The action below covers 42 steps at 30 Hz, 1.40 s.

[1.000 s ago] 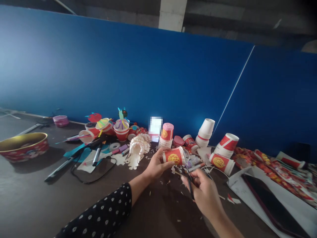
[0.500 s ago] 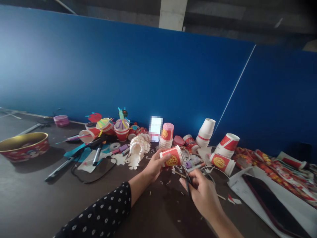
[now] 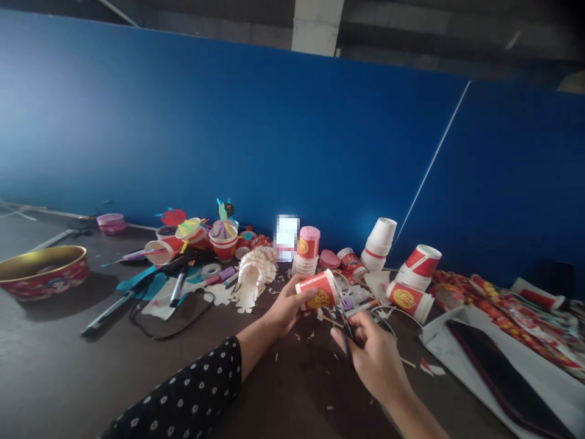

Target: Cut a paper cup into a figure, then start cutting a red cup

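Lying on its side in my left hand (image 3: pixel 284 310) is a red and white paper cup (image 3: pixel 321 291) with a gold print. My fingers wrap round its wall, and its rim points to the right. My right hand (image 3: pixel 369 349) is closed on the dark handles of a pair of scissors (image 3: pixel 347 341). The blades reach up to the cup's right end; whether they bite into the paper I cannot tell. Behind the cup stands a stack of paper cups (image 3: pixel 309 244) topped with pink. Small paper scraps (image 3: pixel 312 335) are scattered below my hands.
On the left are a gold-lined tin bowl (image 3: pixel 43 274), markers (image 3: pixel 178 289), a tape roll (image 3: pixel 211 271) and decorated cups (image 3: pixel 223 247). A curled chain of cut white paper (image 3: pixel 253 274) lies mid-table. To the right are stacked cups (image 3: pixel 418 268) and a phone (image 3: pixel 498 372). A blue partition (image 3: pixel 274 134) rises behind.
Almost nothing differs. The view has shifted very slightly, while both hands keep their hold on the cup and the scissors.
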Available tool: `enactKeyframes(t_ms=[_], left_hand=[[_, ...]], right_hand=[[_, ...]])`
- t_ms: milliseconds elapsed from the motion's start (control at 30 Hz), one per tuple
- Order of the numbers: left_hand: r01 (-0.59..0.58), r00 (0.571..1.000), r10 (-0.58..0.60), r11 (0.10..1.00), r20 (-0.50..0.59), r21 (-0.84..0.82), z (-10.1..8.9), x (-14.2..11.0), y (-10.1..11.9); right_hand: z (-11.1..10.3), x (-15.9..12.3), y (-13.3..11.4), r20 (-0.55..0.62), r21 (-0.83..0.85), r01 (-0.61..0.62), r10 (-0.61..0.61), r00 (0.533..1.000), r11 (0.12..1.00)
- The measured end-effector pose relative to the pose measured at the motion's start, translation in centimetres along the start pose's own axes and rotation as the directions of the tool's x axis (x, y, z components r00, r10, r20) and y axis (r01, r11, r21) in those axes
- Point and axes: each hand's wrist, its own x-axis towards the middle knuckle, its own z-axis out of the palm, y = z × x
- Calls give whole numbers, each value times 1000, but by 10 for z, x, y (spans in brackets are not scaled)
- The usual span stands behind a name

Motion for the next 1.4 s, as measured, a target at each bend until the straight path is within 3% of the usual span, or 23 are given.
enactKeyframes(t_ms=[500,1167,1400], left_hand=[[-1,1000,2,998,-24,55,1,-4,7],[-11,998,9,999,-59,-30,-2,-2,7],[-14,999,13,1000,-49,-21,-2,-2,7]], right_hand=[[-3,-3,-5,47,94,-15,10,999,995],[0,-4,-8,30,61,34,-36,999,998],[2,-2,-4,24,44,-2,1,1000,999]])
